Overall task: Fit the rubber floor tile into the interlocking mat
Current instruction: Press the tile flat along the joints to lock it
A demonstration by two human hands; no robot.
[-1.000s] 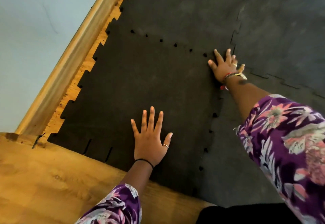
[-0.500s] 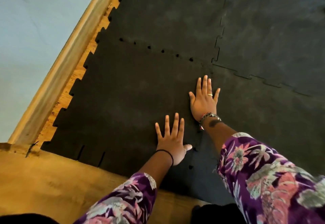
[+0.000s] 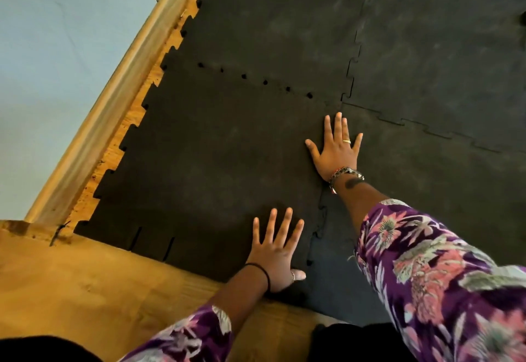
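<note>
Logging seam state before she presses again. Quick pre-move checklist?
1. Left hand flat on tile: ok.
2. Right hand flat over right seam: ok.
3. Far seam closed: not ok, small holes show along it.
4. Right seam near left hand seated: not ok, teeth look raised and gapped.
5. Seam under right hand: cannot tell, covered.
6. Tile's wall-side teeth clear of baseboard: ok.

Both sleeves (image 3: 444, 273) purple floral print with pink and pale green blooms. Left hand (image 3: 274, 250): thin black band at wrist, ring on thumb. Right hand (image 3: 336, 151): gold ring on one finger, metal-link bracelet (image 3: 343, 173) at wrist.
</note>
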